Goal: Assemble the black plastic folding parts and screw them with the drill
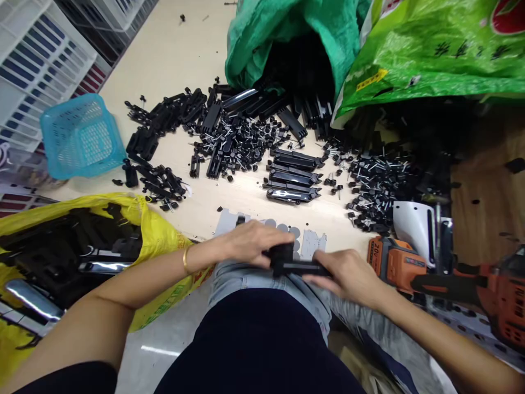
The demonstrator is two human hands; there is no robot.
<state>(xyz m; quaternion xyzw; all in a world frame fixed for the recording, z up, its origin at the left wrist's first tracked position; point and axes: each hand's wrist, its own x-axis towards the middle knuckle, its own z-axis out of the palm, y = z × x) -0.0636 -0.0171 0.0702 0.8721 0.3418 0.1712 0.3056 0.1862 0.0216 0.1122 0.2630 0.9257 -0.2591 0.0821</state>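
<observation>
In front of my waist, both hands are closed on a black plastic bar-shaped part, blurred by motion. My left hand grips its thicker block-like end, and my right hand holds the thin end. Whether it is one piece or several joined pieces I cannot tell. A small black piece shows just above my left knuckles. Beyond my hands lies a row of long black bars with shiny faces. Small black knobs with metal pins form a pile farther back and another pile to the right.
Black parts spill from a green sack; a bright green bag stands beside it. A yellow bag of black and shiny parts is at left, below a blue basket. An orange cordless tool and battery lie at right.
</observation>
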